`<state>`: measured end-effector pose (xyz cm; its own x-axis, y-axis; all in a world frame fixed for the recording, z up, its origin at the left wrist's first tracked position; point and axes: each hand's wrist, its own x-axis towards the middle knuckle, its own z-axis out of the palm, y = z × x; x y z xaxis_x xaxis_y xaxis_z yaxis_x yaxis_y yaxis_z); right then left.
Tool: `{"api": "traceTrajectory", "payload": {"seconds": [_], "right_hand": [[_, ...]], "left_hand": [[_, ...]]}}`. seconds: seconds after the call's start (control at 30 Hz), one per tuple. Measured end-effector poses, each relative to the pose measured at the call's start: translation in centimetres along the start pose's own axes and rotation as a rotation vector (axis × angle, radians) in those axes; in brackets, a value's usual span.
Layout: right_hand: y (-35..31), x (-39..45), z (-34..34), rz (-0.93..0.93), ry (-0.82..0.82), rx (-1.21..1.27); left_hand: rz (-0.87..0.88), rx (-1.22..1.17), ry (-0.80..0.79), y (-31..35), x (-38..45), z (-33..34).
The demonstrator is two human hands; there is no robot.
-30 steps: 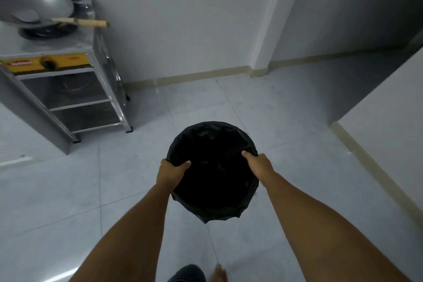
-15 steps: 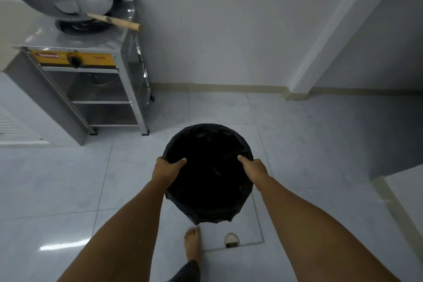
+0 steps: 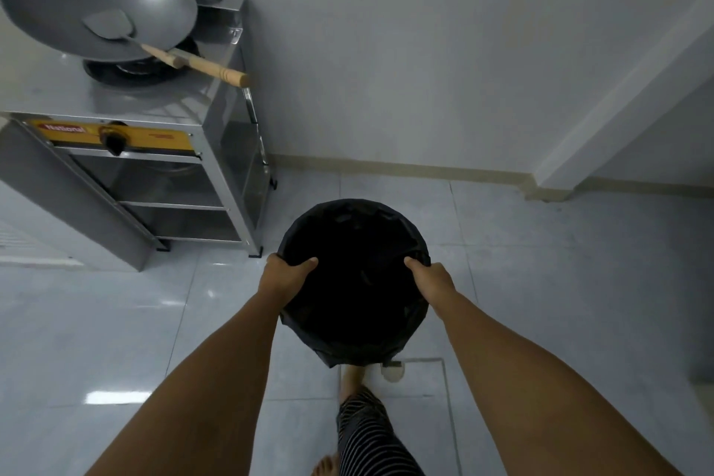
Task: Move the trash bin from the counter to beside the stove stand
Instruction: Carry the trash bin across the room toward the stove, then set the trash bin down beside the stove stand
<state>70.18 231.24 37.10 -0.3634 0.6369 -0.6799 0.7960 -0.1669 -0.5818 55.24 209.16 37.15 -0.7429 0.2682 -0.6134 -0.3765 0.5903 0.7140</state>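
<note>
Carried the round trash bin lined with a black plastic bag (image 3: 353, 278) at centre frame, clear of the pale tiled floor (image 3: 116, 321), left hand (image 3: 286, 276) and right hand (image 3: 430, 278) each in a closed grip on opposite sides of its rim. Judged mid-transport: near the stainless steel stove stand (image 3: 216, 151) at upper left, not yet beside it. Next called for stepping up-left and lowering it just beside the stand's right legs.

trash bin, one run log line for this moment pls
phase: carry | trash bin: held above floor, right of stove stand | left hand: grip on rim | right hand: grip on rim | placed: not yet
</note>
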Motion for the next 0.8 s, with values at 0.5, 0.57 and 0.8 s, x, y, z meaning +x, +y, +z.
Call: {"api": "traceTrajectory", "payload": {"seconds": [0.5,0.57,0.8], "right_hand": [[-11.7,24.1,5.2,0.087,-0.075,-0.058],[-11.9,27.4,6.7,0.084,-0.072,-0.056],[-9.7,39.2,13.8,0.069,-0.132,-0.128]], "left_hand": [[-0.21,-0.054,0.054,5.7,24.3,3.9],[-0.22,-0.07,0.068,5.0,27.5,4.7],[-0.261,-0.055,0.103,-1.6,38.9,7.4]]}}
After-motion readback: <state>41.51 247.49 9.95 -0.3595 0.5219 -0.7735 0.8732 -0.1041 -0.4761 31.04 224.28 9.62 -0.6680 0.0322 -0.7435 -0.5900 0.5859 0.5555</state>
